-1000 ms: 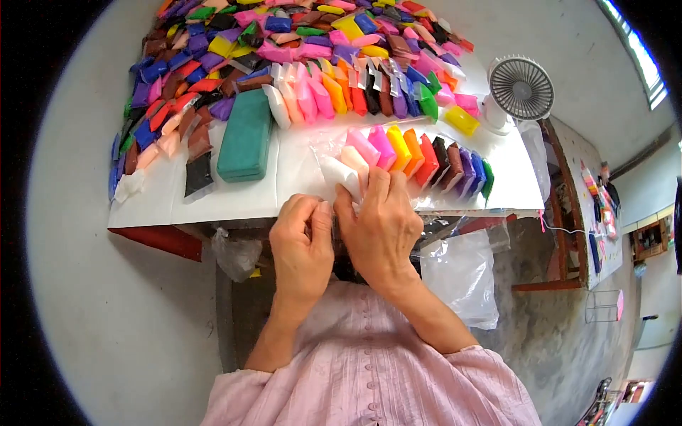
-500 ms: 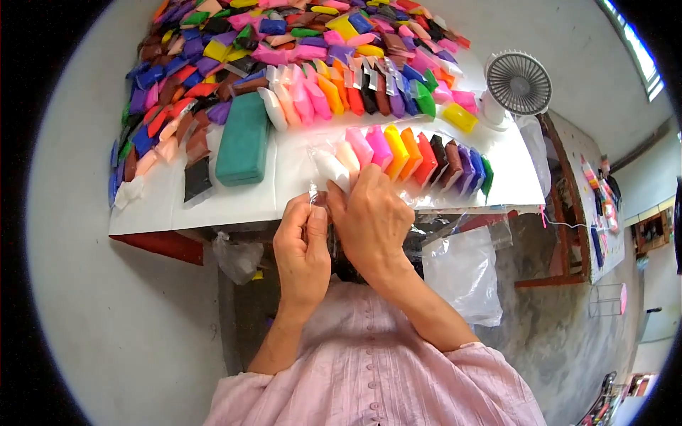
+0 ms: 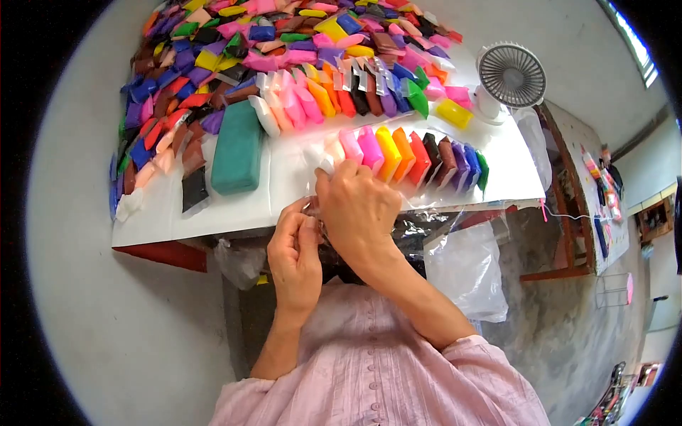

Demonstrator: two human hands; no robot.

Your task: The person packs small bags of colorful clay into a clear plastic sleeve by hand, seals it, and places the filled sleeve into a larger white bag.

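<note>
At the table's front edge, my left hand (image 3: pixel 295 245) is closed, thumb against fingers, on the edge of a clear plastic bag (image 3: pixel 310 204). My right hand (image 3: pixel 361 211) lies just right of it, back up and fingers curled down on the same plastic; its fingertips are mostly hidden. Beyond the right hand stands a row of small soft packets, from a white packet (image 3: pixel 320 157) through pink, a yellow packet (image 3: pixel 388 154), orange, red, black, brown and purple to a green packet (image 3: pixel 482 172). Clear film shows around the row's near end.
A teal block (image 3: pixel 238 148) sits left of a second packet row. Behind lies a big heap of coloured packets (image 3: pixel 284 35). A white fan (image 3: pixel 510 74) stands at the right back. Clear plastic bags (image 3: pixel 465 270) hang below the table edge (image 3: pixel 177 238).
Both hands have shifted slightly left. My right hand has moved over the row's near end, covering more of the white packet. The view has tilted a little.
</note>
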